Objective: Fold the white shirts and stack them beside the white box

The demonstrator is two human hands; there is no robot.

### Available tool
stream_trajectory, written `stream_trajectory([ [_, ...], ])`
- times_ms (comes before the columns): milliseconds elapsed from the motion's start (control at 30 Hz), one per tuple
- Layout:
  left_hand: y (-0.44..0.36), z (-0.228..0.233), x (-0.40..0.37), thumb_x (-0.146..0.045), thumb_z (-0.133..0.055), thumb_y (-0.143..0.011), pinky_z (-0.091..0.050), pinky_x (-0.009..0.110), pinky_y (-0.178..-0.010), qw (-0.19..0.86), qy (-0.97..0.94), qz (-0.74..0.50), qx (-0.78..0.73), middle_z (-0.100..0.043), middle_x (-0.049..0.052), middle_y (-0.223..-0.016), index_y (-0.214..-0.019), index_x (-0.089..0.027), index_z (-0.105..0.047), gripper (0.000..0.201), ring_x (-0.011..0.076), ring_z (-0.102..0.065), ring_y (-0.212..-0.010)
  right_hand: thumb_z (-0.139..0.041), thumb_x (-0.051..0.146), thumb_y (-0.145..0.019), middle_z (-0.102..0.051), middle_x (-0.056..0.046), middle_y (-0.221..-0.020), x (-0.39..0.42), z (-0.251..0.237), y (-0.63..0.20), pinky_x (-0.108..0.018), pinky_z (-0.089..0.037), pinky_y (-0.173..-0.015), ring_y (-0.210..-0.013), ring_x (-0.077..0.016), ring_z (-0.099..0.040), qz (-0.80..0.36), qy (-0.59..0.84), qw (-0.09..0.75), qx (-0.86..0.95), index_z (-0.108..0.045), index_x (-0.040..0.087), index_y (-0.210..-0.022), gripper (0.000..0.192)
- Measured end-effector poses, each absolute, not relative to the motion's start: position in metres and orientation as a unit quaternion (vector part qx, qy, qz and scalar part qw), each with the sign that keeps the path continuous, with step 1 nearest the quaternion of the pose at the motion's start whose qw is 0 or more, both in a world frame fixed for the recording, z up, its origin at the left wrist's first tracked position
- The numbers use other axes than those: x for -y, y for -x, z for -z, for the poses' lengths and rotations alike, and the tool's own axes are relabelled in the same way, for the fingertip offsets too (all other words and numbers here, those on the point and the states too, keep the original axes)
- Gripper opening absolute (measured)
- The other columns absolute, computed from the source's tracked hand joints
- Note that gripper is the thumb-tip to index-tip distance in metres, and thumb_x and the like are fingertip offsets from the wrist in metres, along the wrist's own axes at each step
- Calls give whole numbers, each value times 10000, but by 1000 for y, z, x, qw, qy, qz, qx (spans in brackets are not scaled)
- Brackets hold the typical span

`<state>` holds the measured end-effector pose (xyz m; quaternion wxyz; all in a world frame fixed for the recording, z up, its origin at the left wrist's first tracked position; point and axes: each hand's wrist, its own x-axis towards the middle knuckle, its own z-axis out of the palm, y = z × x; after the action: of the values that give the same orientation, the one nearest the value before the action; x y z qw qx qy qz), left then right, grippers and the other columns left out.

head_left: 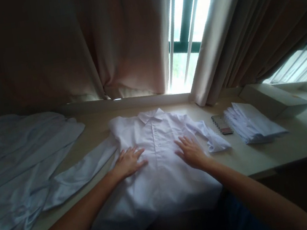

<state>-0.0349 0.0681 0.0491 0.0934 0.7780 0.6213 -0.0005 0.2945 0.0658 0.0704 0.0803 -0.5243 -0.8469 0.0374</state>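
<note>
A white long-sleeved button-up shirt (163, 182) lies front side up on the pale table (249, 156), its collar toward the window. Its hem hangs over the near edge. One sleeve stretches out to the left; the other is bent and bunched at the right. My left hand (128, 161) rests flat on the left half of the shirt's front, fingers spread. On the right half lies my right hand (191, 151), also flat with its fingers apart. Neither hand grips the cloth. The button placket runs between them.
A large heap of white shirts (17, 150) covers the table's left end. To the right are a phone (222, 124), a stack of folded white shirts (255, 121) and a pale box (275, 98). Curtains (127, 38) hang along the back edge before a window (187, 29).
</note>
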Motion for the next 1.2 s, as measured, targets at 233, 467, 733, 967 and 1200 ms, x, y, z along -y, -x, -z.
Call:
stream_trajectory([
  [233, 12, -37, -99, -780, -347, -787, -68, 619, -1130, 147, -726, 12, -671, -77, 97, -1625, -1516, -360, -221, 851, 362, -55, -1481, -186, 703, -923, -64, -67, -1626, -122, -53, -279, -634, -42, -1130, -1474, -364, -22, -114, 585, -46, 802, -171, 316, -1545, 733],
  [467, -5, -34, -150, -798, -316, -778, -8, 604, -1143, 161, -710, -3, -686, -17, 68, -1629, -1520, -366, -191, 868, 332, 23, -1487, -187, 689, -934, -7, -60, -1629, -189, -56, -291, -637, -35, -1128, -1477, -345, 9, -127, 598, -57, 790, -150, 330, -1545, 709],
  [733, -1, -46, -118, -689, -358, -851, -48, 535, -1179, 121, -739, -61, -660, -90, 70, -1627, -1535, -310, -181, 802, 295, -31, -1493, -259, 585, -973, -122, -86, -1617, -138, -71, -296, -566, -110, -1158, -1482, -294, -85, -80, 549, 64, 830, -196, 252, -1542, 663],
  [967, 38, -32, 71, -535, -418, -876, -223, 420, -1186, 35, -665, -211, -715, -395, 106, -1501, -1414, -237, -391, 616, 260, -292, -1427, -431, 507, -935, -499, -158, -1395, 44, -46, -383, -465, -297, -1099, -1312, -303, -428, -5, 625, 174, 761, -464, 200, -1367, 531],
  [1200, 36, -12, 157, -617, -470, -798, -462, 446, -977, 44, -465, -277, -840, -573, 162, -1064, -1124, -162, -496, 560, 326, -556, -1088, -449, 636, -889, -657, -145, -964, 84, -23, -408, -398, -401, -867, -951, -302, -620, 22, 768, 109, 630, -537, 169, -1082, 513],
])
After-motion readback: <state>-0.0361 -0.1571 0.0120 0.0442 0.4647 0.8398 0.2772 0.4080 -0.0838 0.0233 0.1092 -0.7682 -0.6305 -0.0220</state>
